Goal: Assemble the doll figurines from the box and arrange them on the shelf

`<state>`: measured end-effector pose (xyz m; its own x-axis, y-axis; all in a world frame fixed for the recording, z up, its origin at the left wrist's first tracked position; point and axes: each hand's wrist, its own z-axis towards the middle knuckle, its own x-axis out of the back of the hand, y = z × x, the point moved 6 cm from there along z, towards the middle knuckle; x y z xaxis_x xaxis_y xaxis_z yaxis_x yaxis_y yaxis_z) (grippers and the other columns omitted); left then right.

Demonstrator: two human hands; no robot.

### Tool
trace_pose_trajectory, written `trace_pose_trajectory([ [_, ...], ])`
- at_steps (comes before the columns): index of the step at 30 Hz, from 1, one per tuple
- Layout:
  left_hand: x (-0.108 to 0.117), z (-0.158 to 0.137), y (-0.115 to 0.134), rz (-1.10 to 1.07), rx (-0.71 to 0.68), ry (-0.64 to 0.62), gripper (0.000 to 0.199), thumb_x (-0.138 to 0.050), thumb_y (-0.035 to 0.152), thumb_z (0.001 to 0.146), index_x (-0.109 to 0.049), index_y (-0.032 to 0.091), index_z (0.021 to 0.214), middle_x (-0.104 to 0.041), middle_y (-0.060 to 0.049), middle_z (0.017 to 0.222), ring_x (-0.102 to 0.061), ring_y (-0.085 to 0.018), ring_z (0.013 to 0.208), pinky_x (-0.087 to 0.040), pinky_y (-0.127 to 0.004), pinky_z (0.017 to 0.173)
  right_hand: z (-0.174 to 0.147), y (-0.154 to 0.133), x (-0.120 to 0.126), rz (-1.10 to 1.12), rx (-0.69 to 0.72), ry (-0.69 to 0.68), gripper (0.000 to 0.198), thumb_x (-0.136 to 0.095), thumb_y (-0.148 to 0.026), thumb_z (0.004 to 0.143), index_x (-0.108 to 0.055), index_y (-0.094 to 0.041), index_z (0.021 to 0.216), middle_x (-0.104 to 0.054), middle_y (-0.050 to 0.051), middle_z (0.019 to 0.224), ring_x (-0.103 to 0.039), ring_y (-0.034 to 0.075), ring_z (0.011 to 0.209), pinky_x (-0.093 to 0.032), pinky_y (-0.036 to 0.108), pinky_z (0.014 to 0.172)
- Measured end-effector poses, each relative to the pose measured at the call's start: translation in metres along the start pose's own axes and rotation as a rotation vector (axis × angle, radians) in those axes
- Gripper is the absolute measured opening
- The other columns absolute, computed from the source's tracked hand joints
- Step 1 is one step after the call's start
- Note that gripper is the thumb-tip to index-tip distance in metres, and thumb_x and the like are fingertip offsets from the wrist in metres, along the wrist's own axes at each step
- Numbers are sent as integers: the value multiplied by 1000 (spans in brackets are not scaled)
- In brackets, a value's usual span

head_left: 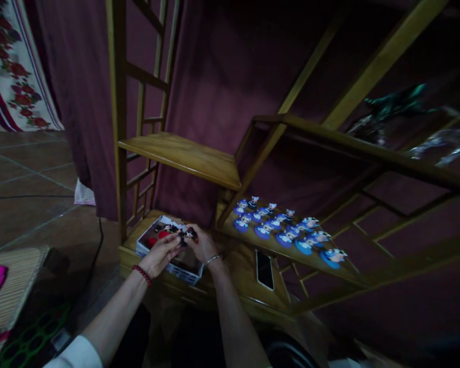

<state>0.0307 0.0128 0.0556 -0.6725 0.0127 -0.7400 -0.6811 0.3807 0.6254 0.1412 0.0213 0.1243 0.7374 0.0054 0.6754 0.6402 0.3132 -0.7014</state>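
Both my hands meet over a shallow cardboard box [189, 277] on the low wooden shelf at the left. Between the fingers of my left hand [164, 254] and my right hand [202, 246] is a small dark figurine [187, 235], black with a little red. Each hand has its fingertips closed on it. Inside the box, left of my hands, lie more figurines [168, 228] with black and red parts. My hands partly cover the box's contents.
Several small figurines on purple and blue bases [266, 227] stand in rows on the shelf to the right. A phone [265, 270] lies below them. A bare wooden shelf board [184, 156] juts out above the box. Glassy ornaments [400, 105] sit upper right.
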Motion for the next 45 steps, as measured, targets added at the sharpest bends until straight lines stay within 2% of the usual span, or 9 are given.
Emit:
trace_pose_trajectory([
  [3,-12,-17,10,-18,-29,-59,16,-65,6,67,-63,12,82,-65,-4,77,-61,-10,67,-51,-27,76,-4,-26,13,-9,77,23,30,-54,-16,70,-56,-22,99,-60,2,95,-55,14,84,-44,27,76],
  [8,-30,-42,25,-29,-55,-152,13,-65,7,68,-64,11,80,-65,-5,80,-61,-11,69,-50,-28,77,-13,-64,28,-87,155,44,25,-53,-13,67,-58,-22,89,-59,-1,81,-53,13,74,-44,25,69],
  [15,-39,-64,39,-18,-99,-198,6,-64,9,69,-63,9,76,-65,-7,79,-62,-12,72,-51,-28,77,-26,-108,38,-136,232,20,23,-52,-13,67,-59,-21,88,-58,-1,80,-50,11,66,-42,23,64],
  [21,-52,-85,55,9,-131,-265,7,-63,10,70,-64,9,76,-65,-6,80,-61,-12,74,-50,-29,80,-36,-138,45,-175,290,-16,23,-51,-12,69,-58,-20,90,-58,0,83,-52,11,70,-42,23,66],
  [26,-54,-93,58,-3,-131,-278,7,-63,11,70,-64,8,77,-65,-6,81,-61,-13,77,-49,-31,82,-39,-144,45,-235,308,-2,25,-52,-12,70,-58,-21,92,-59,1,84,-52,13,75,-41,25,71],
  [30,-59,-97,65,14,-174,-302,14,-62,10,71,-64,10,85,-65,-7,90,-60,-14,84,-47,-31,85,-36,-148,50,-230,291,5,27,-52,-15,72,-57,-21,97,-58,1,88,-53,12,75,-42,25,70],
  [34,-68,-100,69,-46,-177,-331,16,-61,11,73,-63,10,88,-64,-8,96,-59,-15,90,-43,-33,91,-32,-158,60,-243,314,-14,38,-55,-16,70,-53,-22,107,-58,2,91,-52,11,70,-42,26,70],
  [38,-73,-99,68,-106,-175,-349,16,-61,11,73,-63,11,88,-64,-8,95,-59,-16,93,-40,-35,94,-28,-158,68,-182,263,-27,41,-55,-17,69,-51,-23,110,-60,0,89,-50,8,58,-44,24,64],
  [45,-75,-94,62,-164,-139,-347,10,-60,9,73,-62,9,82,-64,-8,92,-59,-16,92,-40,-35,95,-22,-141,69,35,143,-87,39,-57,-20,69,-52,-21,107,-61,-3,71,-56,9,57,-45,21,54],
])
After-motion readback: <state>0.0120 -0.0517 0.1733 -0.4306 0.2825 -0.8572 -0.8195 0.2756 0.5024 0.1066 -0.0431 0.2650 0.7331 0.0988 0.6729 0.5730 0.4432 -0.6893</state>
